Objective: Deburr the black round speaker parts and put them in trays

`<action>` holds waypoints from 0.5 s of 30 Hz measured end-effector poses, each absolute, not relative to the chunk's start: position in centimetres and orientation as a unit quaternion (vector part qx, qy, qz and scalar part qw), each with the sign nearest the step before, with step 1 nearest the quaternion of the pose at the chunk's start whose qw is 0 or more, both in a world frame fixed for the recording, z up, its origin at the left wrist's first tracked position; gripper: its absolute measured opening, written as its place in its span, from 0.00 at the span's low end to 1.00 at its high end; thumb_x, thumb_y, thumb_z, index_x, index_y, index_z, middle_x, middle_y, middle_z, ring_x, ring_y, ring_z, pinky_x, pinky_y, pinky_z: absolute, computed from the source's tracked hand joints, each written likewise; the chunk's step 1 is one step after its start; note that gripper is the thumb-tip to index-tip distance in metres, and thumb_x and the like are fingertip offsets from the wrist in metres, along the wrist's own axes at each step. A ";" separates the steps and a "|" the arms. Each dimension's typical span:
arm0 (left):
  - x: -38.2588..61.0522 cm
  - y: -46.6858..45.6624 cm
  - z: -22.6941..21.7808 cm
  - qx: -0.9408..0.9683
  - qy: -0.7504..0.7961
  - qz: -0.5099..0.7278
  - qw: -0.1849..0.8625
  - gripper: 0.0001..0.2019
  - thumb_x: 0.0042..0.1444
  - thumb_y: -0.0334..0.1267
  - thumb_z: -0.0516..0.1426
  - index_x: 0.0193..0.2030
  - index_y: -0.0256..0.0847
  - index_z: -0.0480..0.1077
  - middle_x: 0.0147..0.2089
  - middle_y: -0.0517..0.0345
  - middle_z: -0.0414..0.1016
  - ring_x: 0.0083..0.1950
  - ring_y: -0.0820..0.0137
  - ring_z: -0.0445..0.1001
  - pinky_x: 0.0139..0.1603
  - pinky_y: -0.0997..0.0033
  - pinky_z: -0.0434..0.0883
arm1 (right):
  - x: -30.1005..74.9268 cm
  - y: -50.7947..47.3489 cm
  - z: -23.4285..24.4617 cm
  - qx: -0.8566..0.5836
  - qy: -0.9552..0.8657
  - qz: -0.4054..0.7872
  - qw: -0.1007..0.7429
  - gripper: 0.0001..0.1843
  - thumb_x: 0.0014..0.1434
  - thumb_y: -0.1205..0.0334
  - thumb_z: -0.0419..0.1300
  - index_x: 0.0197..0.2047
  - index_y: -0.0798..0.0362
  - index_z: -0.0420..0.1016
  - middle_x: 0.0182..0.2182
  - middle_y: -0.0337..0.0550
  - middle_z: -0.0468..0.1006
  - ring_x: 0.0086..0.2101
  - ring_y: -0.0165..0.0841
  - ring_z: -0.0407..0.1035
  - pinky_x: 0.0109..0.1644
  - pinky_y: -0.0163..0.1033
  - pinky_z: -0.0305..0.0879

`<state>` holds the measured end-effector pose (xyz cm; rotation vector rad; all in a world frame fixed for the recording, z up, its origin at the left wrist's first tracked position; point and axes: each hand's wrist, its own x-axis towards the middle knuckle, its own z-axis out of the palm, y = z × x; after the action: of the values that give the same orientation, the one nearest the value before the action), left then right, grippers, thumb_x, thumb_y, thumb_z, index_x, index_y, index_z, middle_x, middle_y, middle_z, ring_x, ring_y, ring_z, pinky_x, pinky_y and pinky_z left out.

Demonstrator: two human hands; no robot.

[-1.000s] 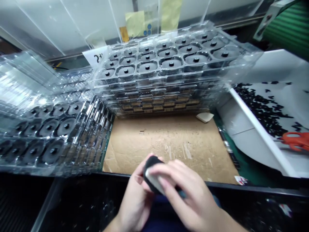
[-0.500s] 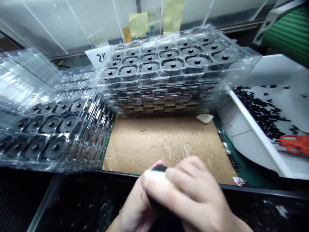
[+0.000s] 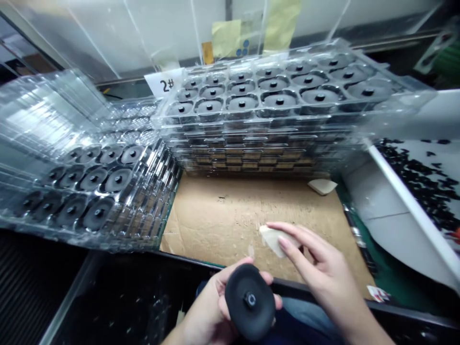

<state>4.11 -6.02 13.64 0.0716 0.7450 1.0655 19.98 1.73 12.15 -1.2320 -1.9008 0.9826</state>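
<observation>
My left hand (image 3: 210,314) holds a black oval rubber-like part (image 3: 249,302) up near the bottom of the view, its face turned toward me. A small metal-rimmed hub (image 3: 250,300) sits at the centre of that face. My right hand (image 3: 316,263) is apart from it, above the cardboard sheet (image 3: 230,225), pinching a pale wedge-shaped pad (image 3: 273,240) between its fingers. The pad's material is hard to tell.
Stacked clear plastic trays (image 3: 262,124) filled with round black parts stand behind the cardboard, with a second stack (image 3: 86,191) to the left. A "2#" card (image 3: 165,84) marks the back stack. A similar pale wedge (image 3: 322,186) lies at the cardboard's far edge. Several small black pieces (image 3: 420,179) lie on a white sheet at right.
My hands have separated. The right hand has moved up and right off the black part, carrying the pale pad, and the black part's face now shows toward me. The view has shifted slightly.
</observation>
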 end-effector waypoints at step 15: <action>4.4 -5.8 12.6 0.008 0.360 0.495 0.791 0.24 0.36 0.44 0.69 0.42 0.41 0.76 0.39 0.52 0.80 0.38 0.63 0.78 0.41 0.68 0.71 | 21.2 -0.9 13.0 -0.443 -0.741 0.317 0.394 0.12 0.63 0.59 0.52 0.48 0.42 0.72 0.36 0.40 0.79 0.32 0.32 0.74 0.32 0.34 0.69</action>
<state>4.44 -5.79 12.56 0.0167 0.7754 1.0660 21.20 -0.86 12.95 -1.1227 -1.8792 0.8046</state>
